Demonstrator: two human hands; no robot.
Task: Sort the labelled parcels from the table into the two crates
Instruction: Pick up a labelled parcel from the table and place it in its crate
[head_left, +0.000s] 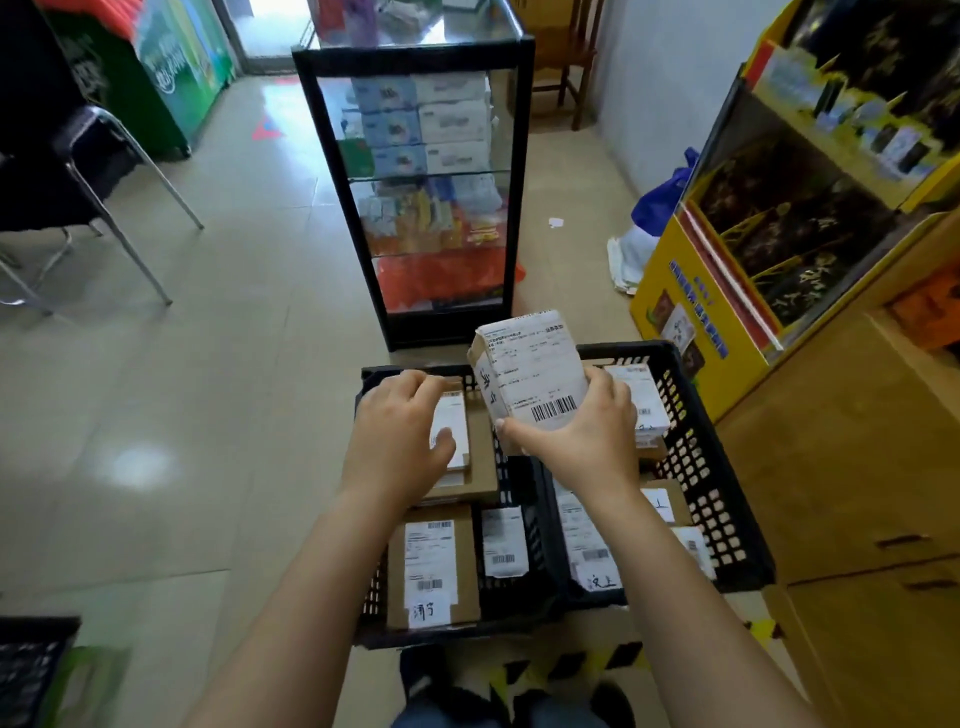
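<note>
Two black plastic crates stand side by side on the floor in front of me: the left crate (370, 387) and the right crate (711, 467). Both hold several labelled cardboard parcels. My right hand (582, 436) grips a white-labelled parcel (530, 371) from below, holding it upright over the gap between the crates. My left hand (400, 431) hovers over a brown parcel (480, 457) at the back of the left crate, fingers loosely bent, holding nothing. A parcel with a handwritten tag (431, 571) lies at the front of the left crate.
A black glass display cabinet (415, 182) stands right behind the crates. A yellow display stand (727, 260) and cardboard boxes (857, 467) crowd the right side. A metal-legged chair (104, 171) is at the far left. Another dark crate (31, 665) shows at the bottom left.
</note>
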